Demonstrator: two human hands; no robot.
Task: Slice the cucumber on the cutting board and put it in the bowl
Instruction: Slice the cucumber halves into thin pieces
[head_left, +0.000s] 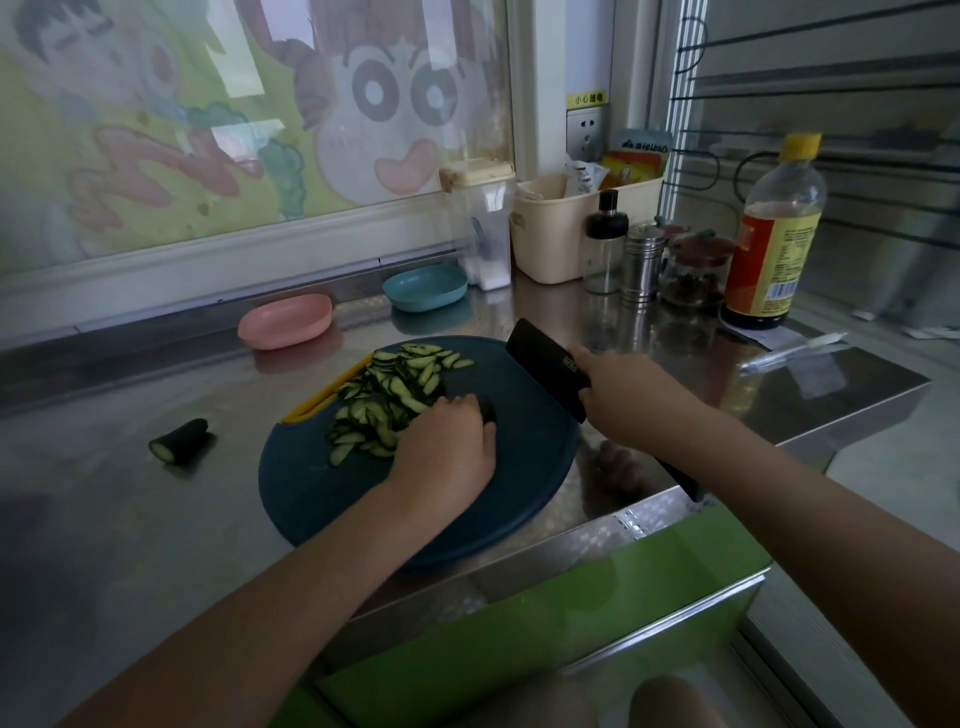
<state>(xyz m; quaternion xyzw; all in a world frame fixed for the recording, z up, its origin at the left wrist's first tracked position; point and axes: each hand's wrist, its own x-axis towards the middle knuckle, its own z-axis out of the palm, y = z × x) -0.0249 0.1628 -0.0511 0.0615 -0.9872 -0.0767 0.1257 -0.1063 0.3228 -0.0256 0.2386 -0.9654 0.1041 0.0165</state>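
A round dark blue cutting board (524, 467) lies on the steel counter. A pile of cucumber slices (389, 395) covers its far left part. My left hand (447, 447) rests on the board beside the pile, fingers curled down over a small dark cucumber stub (488, 413). My right hand (628, 397) grips a black cleaver (540, 358), its blade raised over the board's right side. A cut cucumber end (182, 440) lies on the counter left of the board. A pink bowl (285, 319) and a teal bowl (426, 287) stand behind the board.
Behind on the right stand a clear lidded container (480, 228), a cream basket (566, 234), a dark-capped glass bottle (605, 244), a steel shaker (641, 262), a jar (693, 270) and a tall sauce bottle (774, 234). The counter edge runs near the board's right side.
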